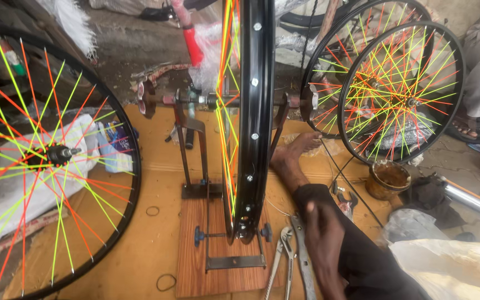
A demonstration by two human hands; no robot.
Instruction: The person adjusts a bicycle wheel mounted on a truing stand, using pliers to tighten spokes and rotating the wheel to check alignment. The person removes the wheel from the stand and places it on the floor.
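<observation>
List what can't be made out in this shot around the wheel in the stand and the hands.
- Left hand: not in the head view at all.
- Right hand: blurred; its fingers, and whether it touches anything, cannot be told.
- Black rim in the truing stand: its top is cut off by the upper edge.
- Pliers: handles run off the bottom edge.
- Rusty tin: contents too small to identify.

- The right grip point(322, 233) rests on the person's leg, near the floor point(156, 183).
- Pliers point(293, 253) lie just left of it.
- A truing stand point(220, 244) stands further left, a wheel rim point(254, 111) upright in it.
- A tin point(387, 179) sits beyond, to the right.
- Two wheels point(401, 91) lean behind the tin.
- Another wheel point(45, 161) lies far left.
</observation>
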